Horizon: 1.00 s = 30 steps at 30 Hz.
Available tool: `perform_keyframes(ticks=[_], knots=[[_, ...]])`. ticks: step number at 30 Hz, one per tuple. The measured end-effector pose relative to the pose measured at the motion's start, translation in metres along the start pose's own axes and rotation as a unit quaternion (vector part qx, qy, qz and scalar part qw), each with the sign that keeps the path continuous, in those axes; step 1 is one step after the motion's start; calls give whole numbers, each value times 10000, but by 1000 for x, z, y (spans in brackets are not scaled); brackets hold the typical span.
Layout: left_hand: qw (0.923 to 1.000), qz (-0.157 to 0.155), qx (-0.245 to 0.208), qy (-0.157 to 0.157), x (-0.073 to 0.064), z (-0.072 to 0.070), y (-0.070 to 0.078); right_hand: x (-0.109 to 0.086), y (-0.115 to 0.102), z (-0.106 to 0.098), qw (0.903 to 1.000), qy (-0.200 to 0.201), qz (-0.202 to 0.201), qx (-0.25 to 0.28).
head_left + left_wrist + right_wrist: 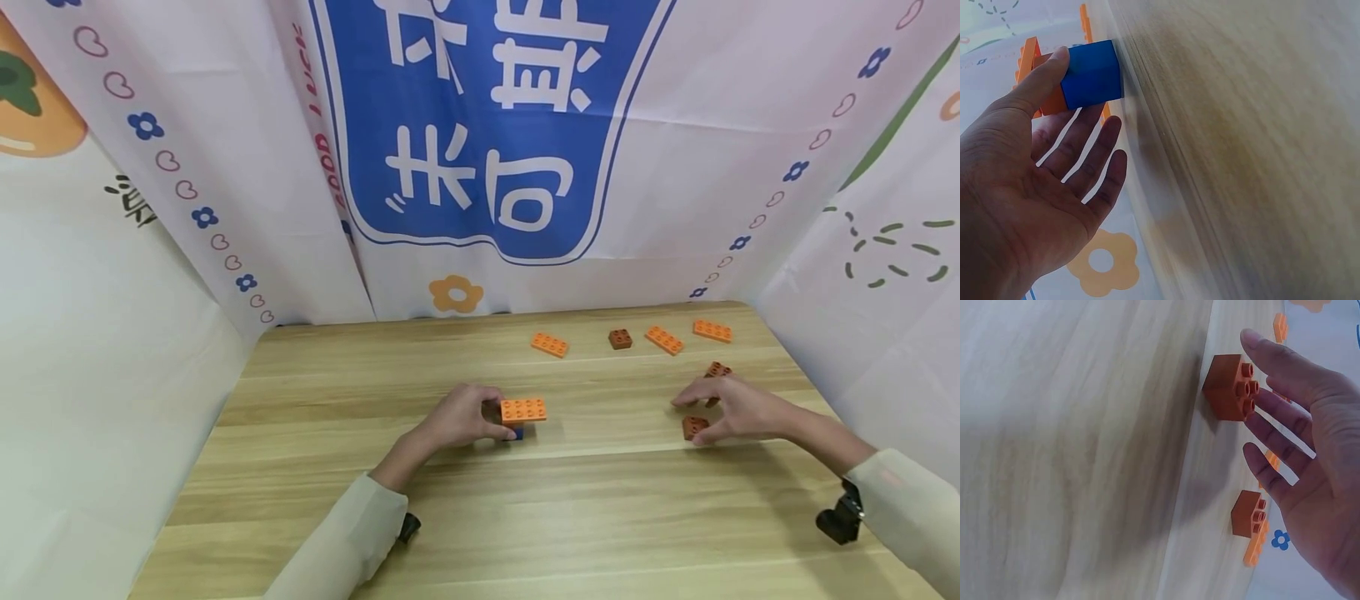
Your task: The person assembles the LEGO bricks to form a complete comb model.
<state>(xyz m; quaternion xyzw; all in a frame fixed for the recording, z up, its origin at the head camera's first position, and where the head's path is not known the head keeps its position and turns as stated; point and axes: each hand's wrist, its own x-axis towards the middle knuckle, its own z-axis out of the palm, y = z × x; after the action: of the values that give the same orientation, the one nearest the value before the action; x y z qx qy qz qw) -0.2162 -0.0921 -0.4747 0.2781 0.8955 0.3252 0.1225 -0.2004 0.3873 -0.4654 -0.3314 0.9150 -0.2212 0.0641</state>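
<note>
My left hand (463, 417) pinches a small brick stack between thumb and fingers at mid-table. A blue brick (1094, 75) forms its bottom, touching or just above the wood. Over that comes a brown-orange brick (1055, 100), partly covered by the thumb. An orange plate with studs (523, 410) tops the stack and juts out to the right. My right hand (738, 408) hovers around a brown square brick (1229, 387), fingers spread and fairly straight. In the head view its thumb overlaps that brick; whether they touch, I cannot tell.
Another brown brick (717, 370) lies just beyond the right hand. Toward the back edge are an orange plate (550, 345), a small brown brick (620, 338) and two more orange plates, one slanted (664, 340). Printed cloth (420, 275) hangs behind the wooden table (570, 517).
</note>
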Motion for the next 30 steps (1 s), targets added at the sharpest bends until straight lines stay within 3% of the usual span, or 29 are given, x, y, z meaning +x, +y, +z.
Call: perform_keyframes(ticks=[4,10,19,30], knots=[[10000,-1,27,-6,0,1,-2,-5,1,0,10000,-38,49,12],[10000,7,54,-4,1,1,-3,-11,4,1,9996,137,-254,-45],[10000,1,18,16,1,1,-4,-16,8,1,9997,140,163,-120],[10000,-4,-7,30,0,1,-4,-17,6,1,9996,77,279,-56]])
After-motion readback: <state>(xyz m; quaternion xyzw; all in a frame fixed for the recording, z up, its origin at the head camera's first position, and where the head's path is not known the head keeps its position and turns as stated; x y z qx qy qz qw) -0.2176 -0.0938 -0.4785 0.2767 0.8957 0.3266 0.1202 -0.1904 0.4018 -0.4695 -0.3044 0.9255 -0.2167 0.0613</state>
